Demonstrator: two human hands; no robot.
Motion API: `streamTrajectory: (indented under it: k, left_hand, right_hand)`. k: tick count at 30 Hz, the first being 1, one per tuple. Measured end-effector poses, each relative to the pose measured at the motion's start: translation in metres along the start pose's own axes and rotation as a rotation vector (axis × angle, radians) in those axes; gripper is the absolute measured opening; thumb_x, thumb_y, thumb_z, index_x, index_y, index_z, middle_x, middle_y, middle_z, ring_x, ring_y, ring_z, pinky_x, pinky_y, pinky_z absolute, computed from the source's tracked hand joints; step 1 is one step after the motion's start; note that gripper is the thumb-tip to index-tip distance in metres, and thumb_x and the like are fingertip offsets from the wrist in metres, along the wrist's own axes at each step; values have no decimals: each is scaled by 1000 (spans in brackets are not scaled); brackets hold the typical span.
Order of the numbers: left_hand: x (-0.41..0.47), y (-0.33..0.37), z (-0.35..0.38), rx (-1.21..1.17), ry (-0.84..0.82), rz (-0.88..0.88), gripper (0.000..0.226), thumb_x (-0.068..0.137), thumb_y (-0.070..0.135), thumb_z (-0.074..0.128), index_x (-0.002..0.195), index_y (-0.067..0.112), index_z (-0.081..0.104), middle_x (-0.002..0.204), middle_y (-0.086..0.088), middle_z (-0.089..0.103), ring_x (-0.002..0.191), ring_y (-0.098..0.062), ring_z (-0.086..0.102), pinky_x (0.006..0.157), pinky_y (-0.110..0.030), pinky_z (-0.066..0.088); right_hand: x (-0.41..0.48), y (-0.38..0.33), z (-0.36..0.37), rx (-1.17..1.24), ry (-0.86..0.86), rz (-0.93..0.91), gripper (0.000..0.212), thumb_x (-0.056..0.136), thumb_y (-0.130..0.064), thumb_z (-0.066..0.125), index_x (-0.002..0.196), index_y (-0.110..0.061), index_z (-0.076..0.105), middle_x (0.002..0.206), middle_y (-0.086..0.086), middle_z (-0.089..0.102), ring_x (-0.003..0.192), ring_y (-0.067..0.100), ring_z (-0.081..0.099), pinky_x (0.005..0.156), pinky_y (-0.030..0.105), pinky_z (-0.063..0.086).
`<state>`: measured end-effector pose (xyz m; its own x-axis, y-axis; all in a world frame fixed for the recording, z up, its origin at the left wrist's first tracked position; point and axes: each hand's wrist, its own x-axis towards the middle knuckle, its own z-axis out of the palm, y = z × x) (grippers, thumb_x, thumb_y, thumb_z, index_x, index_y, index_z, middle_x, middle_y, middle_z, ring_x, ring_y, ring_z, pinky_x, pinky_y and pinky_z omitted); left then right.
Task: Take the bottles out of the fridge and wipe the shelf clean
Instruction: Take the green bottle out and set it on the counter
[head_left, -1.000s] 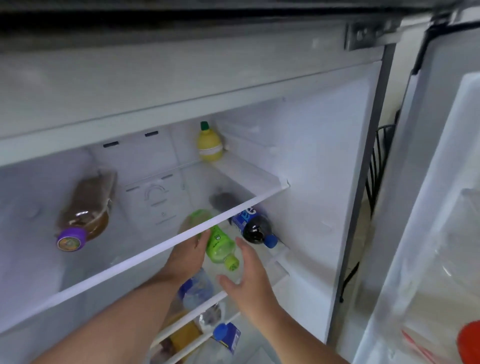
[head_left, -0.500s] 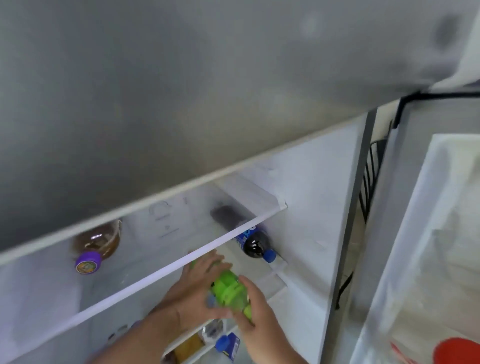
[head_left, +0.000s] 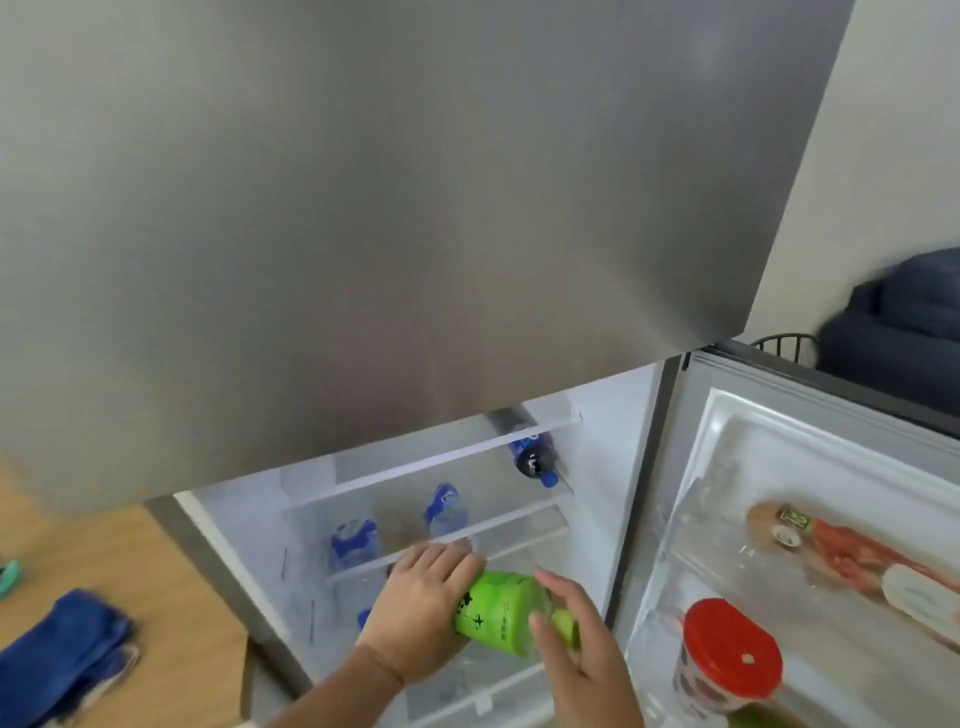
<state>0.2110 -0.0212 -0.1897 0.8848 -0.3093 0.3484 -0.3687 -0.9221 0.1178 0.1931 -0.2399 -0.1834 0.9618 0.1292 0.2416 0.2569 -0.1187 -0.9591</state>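
Holding the green bottle (head_left: 496, 608) between them, both hands were in front of the open fridge (head_left: 613, 441), at the level of its lower shelves. The left hand (head_left: 421, 616) was wrapped over the wide end of the bottle, with the fingers curled on top of it. The right hand (head_left: 582, 644) gripped the narrow end, with the thumb pressed on the green plastic. The bottle therefore lay directly between the two hands and touched both of them.

Its long axis ran almost level from one hand to the other and dropped a little toward the right hand. The neck end pointed to the right hand and the base to the left hand.

Beyond the hands and higher, a dark bottle (head_left: 531, 460) lay on its side on a glass shelf (head_left: 519, 514), with its blue cap toward the front. Just beyond the left hand, two clear bottles with blue labels (head_left: 447, 512) were seen through the glass. On which shelf each one was could not be told.

To the right of the right hand, the door tray (head_left: 727, 426) held a jar with a red lid (head_left: 730, 654) and a red and white packet (head_left: 852, 556). Well apart from the left hand, on its left, a folded blue cloth (head_left: 65, 654) lay on a wooden surface (head_left: 156, 561).
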Motion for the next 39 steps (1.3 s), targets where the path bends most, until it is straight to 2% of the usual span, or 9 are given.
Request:
streamTrajectory:
  k: [3,7,13,16,20,24,28,34,39]
  left_hand:
    - [-28,32,-52,-1,81,-182,54,65,42,65,115,25,56,100,6,69,91,-19,67,84,-38,55]
    - [-76,46,-102,-12,169,-428,58,63,47,77,111,20,57,96,4,69,88,-20,67,77,-36,57]
    - [-150,28,-164,-89,406,-698,56,67,48,76,115,26,57,96,12,64,87,-14,62,71,-35,54]
    - [-187,-3,-190,-161,494,-817,47,70,44,79,108,32,53,89,15,62,85,-6,58,69,-31,51]
    - [-236,-58,-220,-232,623,-971,41,71,51,69,103,38,50,86,18,62,83,-2,59,63,-21,45]
    - [-291,-128,-244,-319,704,-1108,41,65,47,73,95,39,46,83,11,65,73,-8,62,60,-34,52]
    - [-343,-206,-265,-412,750,-1205,44,70,42,78,106,37,54,88,9,71,80,-11,68,68,-48,58]
    - [-385,-307,-275,-487,792,-1255,50,71,43,76,116,40,53,93,10,73,82,-6,70,70,-46,60]
    - [-397,-362,-265,-546,775,-1285,54,72,42,75,119,43,50,95,12,72,84,-6,69,71,-46,60]
  right_hand:
    - [-10,-66,11,-78,-68,-87,28,95,-36,52,122,-44,56,113,-24,64,103,0,63,80,12,49]
    - [-17,-119,42,-159,-179,-343,34,99,-38,40,127,-26,55,129,-3,54,122,7,52,96,11,41]
    - [-39,-185,129,-179,-325,-547,38,100,-38,37,132,-24,51,135,0,50,129,5,44,102,12,38]
    - [-48,-214,188,-171,-431,-605,42,102,-39,34,140,-26,43,140,-5,46,130,3,43,102,8,35]
    - [-57,-247,277,-147,-569,-655,43,103,-33,35,146,-27,36,146,-8,39,135,1,38,104,6,31]
    - [-64,-270,383,-116,-694,-697,43,103,-20,43,146,-20,38,146,-5,41,135,6,39,108,17,35]
    - [-70,-281,494,-128,-788,-691,45,103,-21,42,147,-18,38,146,-4,42,137,10,39,109,28,38]
    - [-62,-279,624,-214,-896,-669,45,103,-22,42,148,-17,36,144,0,42,132,15,43,109,32,38]
    - [-51,-269,686,-286,-930,-660,44,102,-22,44,146,-17,37,140,-1,43,121,21,53,99,40,47]
